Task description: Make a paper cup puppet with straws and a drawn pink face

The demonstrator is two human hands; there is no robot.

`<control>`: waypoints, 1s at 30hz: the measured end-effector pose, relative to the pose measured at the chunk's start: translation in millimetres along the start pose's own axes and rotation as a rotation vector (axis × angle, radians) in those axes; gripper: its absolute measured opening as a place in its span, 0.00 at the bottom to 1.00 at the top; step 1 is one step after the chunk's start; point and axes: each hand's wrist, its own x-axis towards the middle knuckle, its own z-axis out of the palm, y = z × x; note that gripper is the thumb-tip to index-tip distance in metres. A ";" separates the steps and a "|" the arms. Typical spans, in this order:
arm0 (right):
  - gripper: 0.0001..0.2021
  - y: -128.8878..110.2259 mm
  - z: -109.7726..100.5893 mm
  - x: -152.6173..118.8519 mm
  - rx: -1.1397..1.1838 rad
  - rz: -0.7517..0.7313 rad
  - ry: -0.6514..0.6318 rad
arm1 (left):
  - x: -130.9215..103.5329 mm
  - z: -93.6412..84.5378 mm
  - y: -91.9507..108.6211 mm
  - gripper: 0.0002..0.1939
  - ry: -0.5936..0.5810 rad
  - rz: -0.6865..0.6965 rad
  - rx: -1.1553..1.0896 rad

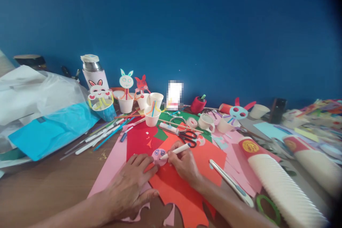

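Note:
My right hand [183,162] is closed round a white marker [178,150], its tip touching a round pink paper face [160,156] with blue eyes drawn on it. My left hand [133,178] lies flat with spread fingers, fingertips at the left edge of the face. Under both hands are sheets of orange paper [211,153], red paper [136,140] and pink paper [107,171]. Black-handled scissors [188,138] and a glue stick [169,128] lie just beyond the face.
Behind stand paper cups with animal faces, such as a white rabbit [126,81], and a thermos [93,71]. Markers [100,131] and a blue sheet in plastic [53,124] lie left. At right are a utility knife [231,183], stacked cups [283,185] and green tape [268,209].

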 end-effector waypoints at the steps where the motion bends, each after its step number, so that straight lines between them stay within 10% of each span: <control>1: 0.08 0.5 -0.3 -0.1 -0.009 -0.002 0.001 | -0.3 0.7 -0.2 0.26 0.005 0.006 0.007; 30: 0.04 -0.6 -1.3 -0.1 -0.047 -0.075 -0.040 | 0.3 3.3 -0.1 0.25 0.004 0.020 0.018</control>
